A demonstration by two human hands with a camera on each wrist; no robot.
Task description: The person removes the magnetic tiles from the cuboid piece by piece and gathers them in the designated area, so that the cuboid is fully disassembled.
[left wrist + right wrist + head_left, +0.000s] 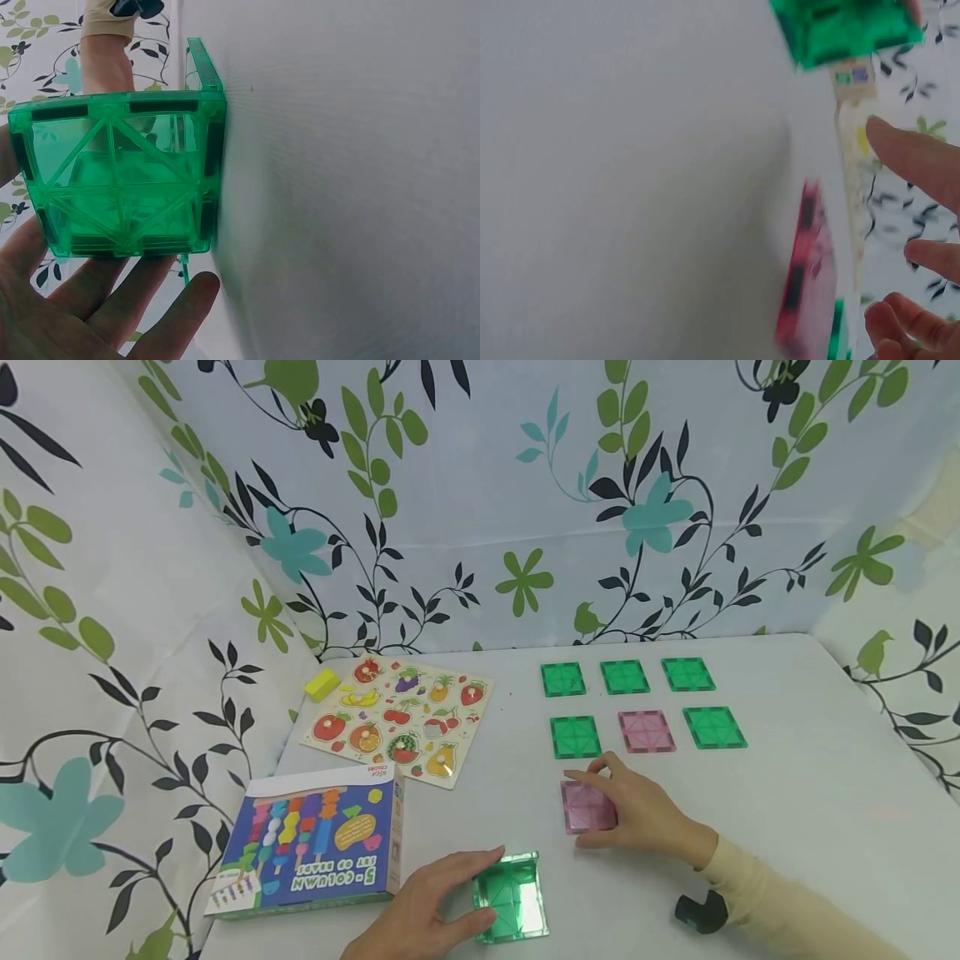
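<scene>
In the head view my left hand (427,906) holds the left side of a box of clear green magnetic tiles (517,897) near the table's front. Its index finger reaches the far corner and its thumb lies at the near left side. The left wrist view shows the box's patterned face (120,176) close up, with fingers (150,300) spread along one edge. My right hand (645,810) is over a pink magnetic tile (588,807), index finger by the far edge, thumb by the near edge. In the blurred right wrist view, its fingers (922,165) stand apart from a pink tile (806,277).
Beyond the right hand lie green tiles (576,737) in two rows, with another pink tile (647,732) among them. At left are a bead toy box (315,843), a fruit puzzle board (397,718) and a yellow block (322,685). Patterned cloth (480,527) hangs behind the table.
</scene>
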